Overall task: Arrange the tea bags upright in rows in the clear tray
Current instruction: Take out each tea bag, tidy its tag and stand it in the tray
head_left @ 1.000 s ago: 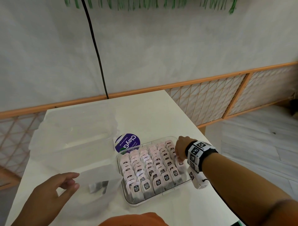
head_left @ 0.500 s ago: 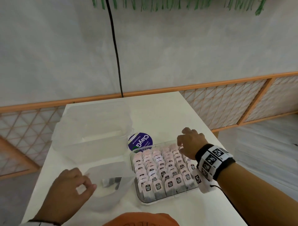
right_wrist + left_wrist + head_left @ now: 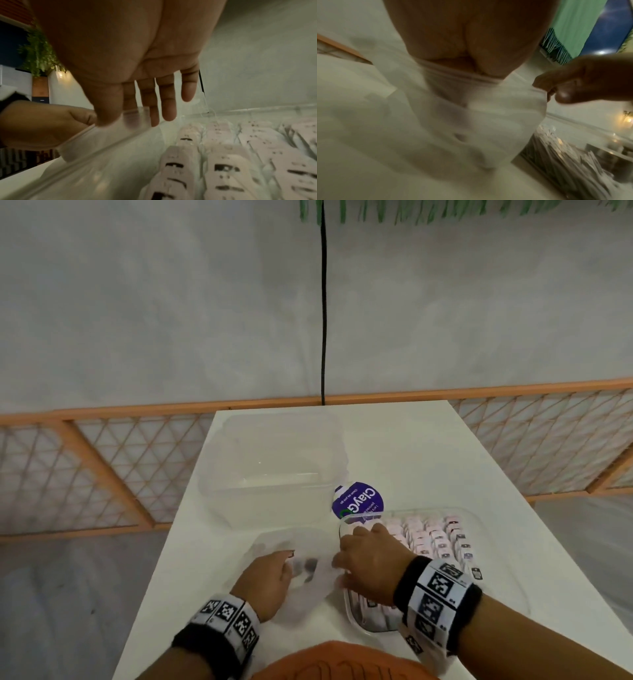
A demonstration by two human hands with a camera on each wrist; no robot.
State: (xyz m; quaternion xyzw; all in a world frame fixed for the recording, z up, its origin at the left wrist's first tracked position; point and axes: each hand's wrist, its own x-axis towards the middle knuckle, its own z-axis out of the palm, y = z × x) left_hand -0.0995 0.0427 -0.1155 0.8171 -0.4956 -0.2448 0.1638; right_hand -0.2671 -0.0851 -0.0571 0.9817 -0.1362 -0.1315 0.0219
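Rows of pale pink tea bags (image 3: 435, 539) stand upright in the clear tray (image 3: 428, 510) at the right of the white table. To its left lies a translucent plastic bag (image 3: 308, 587) with a few dark-tagged tea bags (image 3: 305, 565) inside. My left hand (image 3: 289, 561) grips the bag's near rim. My right hand (image 3: 346, 553) hovers over the tray's left edge. In the right wrist view its thumb and index (image 3: 120, 112) pinch the bag's rim strip (image 3: 85, 135), the other fingers straight. The left wrist view shows the bag (image 3: 471, 128) stretched between both hands.
A large translucent container (image 3: 274, 470) stands behind the bag, and a purple ClayGo disc (image 3: 358, 501) lies between it and the tray. An orange lattice rail (image 3: 102, 467) runs behind the table. A black cable (image 3: 323, 302) hangs down the wall. Something orange (image 3: 342, 662) sits at the near edge.
My right hand left the tray's far right rows and crossed to the bag's rim. My left hand went from open to gripping the bag. The head view swung left.
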